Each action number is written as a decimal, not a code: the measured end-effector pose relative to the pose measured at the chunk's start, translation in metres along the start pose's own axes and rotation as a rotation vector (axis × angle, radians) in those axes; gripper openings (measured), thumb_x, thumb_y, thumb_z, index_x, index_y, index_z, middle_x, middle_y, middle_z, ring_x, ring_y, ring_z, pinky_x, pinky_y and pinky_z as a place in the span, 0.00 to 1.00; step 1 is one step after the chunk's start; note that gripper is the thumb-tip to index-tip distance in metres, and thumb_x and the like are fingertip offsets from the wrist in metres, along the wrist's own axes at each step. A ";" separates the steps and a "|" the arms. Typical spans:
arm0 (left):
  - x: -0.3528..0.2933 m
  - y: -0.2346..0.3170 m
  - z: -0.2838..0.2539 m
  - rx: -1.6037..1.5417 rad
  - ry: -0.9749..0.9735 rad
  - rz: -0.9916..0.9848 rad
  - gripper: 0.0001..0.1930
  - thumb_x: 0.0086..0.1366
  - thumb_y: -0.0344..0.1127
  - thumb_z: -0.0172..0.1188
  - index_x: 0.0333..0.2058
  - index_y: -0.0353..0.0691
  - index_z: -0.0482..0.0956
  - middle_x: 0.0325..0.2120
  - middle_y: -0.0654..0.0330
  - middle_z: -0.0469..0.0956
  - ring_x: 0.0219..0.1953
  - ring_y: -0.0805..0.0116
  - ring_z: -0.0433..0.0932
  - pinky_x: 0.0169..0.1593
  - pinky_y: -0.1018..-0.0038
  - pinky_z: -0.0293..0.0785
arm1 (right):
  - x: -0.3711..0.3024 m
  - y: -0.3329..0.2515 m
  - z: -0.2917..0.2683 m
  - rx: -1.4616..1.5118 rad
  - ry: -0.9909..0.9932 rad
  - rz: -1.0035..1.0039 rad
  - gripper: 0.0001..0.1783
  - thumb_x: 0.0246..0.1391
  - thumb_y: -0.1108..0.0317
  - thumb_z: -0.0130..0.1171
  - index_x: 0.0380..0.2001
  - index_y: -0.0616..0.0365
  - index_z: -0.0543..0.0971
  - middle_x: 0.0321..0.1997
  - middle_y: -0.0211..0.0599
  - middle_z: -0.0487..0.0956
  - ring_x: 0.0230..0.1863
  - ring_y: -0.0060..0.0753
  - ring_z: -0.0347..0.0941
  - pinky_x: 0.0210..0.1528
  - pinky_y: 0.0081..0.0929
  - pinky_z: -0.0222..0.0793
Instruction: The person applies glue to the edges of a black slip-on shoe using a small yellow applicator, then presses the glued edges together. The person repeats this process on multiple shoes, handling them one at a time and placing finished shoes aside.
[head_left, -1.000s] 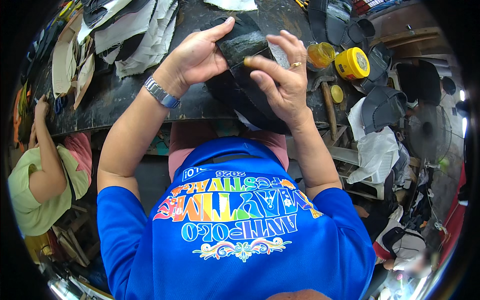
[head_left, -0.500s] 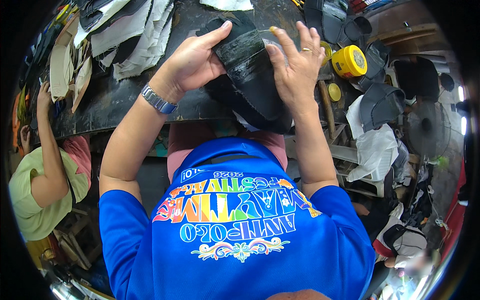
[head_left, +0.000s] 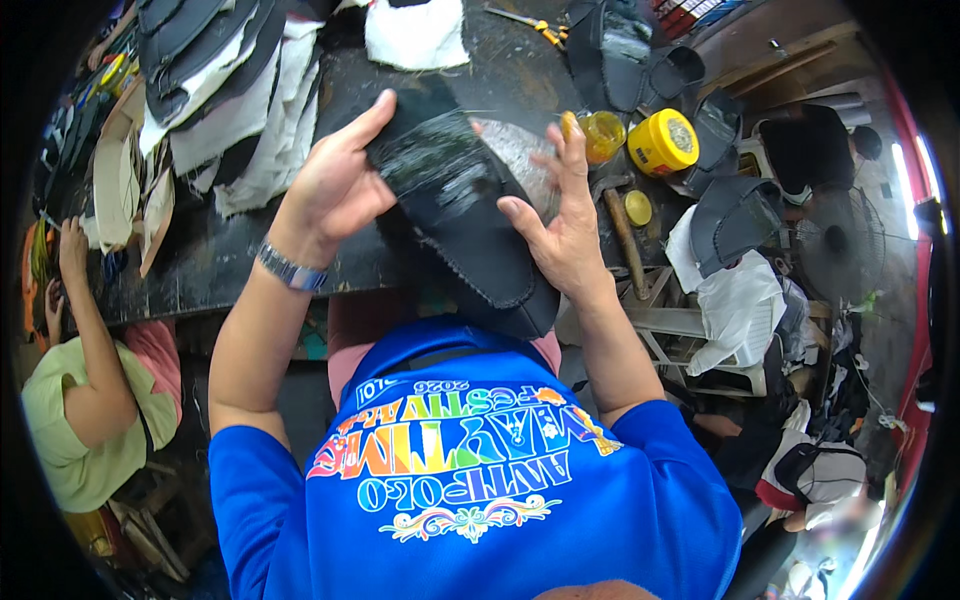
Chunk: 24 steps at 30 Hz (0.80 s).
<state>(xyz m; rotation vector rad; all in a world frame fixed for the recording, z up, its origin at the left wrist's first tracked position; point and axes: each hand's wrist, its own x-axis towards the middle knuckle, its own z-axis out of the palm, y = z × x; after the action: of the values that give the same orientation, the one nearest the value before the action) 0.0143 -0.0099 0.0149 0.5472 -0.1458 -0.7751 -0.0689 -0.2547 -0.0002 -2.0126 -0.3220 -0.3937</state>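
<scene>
My left hand (head_left: 340, 180) grips the left edge of a black shoe upper (head_left: 470, 235), thumb raised and fingers tucked behind it. A wet, shiny band of what looks like glue crosses the upper part of the piece, and stitching runs along its curved edge. At its right side is my right hand (head_left: 560, 205), fingers stretched and apart, thumb by the edge; whether it touches cannot be made out. Yellowish glue coats the index fingertip, and a thin strand stretches from it toward the piece. Behind the upper, a grey rounded slab (head_left: 520, 150) shows partly, blurred by the fingers.
A yellow tub (head_left: 662, 143), a glue jar (head_left: 601, 136) and a hammer (head_left: 625, 240) are on the right. Stacked black and white pieces (head_left: 250, 130) lie left, with yellow-handled scissors (head_left: 540, 28) at the back. Another person (head_left: 90, 400) sits at left; a fan (head_left: 840, 235) stands right.
The shoe upper has come nearer my body and slightly left, together with both hands. My right hand has turned, its fingers now pointing more upward. The view has shifted, showing more tabletop.
</scene>
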 end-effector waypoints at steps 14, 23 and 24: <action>0.009 0.025 0.020 0.010 0.326 0.335 0.33 0.77 0.52 0.47 0.69 0.33 0.55 0.65 0.44 0.67 0.65 0.50 0.70 0.66 0.55 0.70 | 0.061 0.001 -0.057 1.056 0.024 0.306 0.56 0.56 0.81 0.59 0.77 0.42 0.38 0.61 0.61 0.72 0.54 0.50 0.79 0.53 0.42 0.79; -0.031 -0.055 -0.027 1.553 0.385 0.550 0.32 0.68 0.37 0.61 0.67 0.36 0.63 0.64 0.40 0.67 0.69 0.44 0.64 0.71 0.59 0.57 | 0.288 0.097 -0.057 0.965 0.367 0.046 0.58 0.50 0.93 0.54 0.75 0.35 0.42 0.63 0.54 0.67 0.54 0.52 0.74 0.50 0.56 0.77; -0.037 -0.064 -0.033 1.739 0.430 0.503 0.32 0.67 0.38 0.61 0.67 0.36 0.63 0.65 0.41 0.65 0.71 0.43 0.58 0.73 0.52 0.52 | 0.301 0.109 -0.051 0.892 0.444 0.098 0.59 0.49 0.93 0.55 0.75 0.34 0.43 0.63 0.55 0.66 0.54 0.54 0.73 0.51 0.58 0.77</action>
<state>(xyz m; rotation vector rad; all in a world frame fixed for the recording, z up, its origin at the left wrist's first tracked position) -0.0412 -0.0080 -0.0436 2.1887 -0.5348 0.1771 0.2402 -0.3320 0.0575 -1.0293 -0.0839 -0.5081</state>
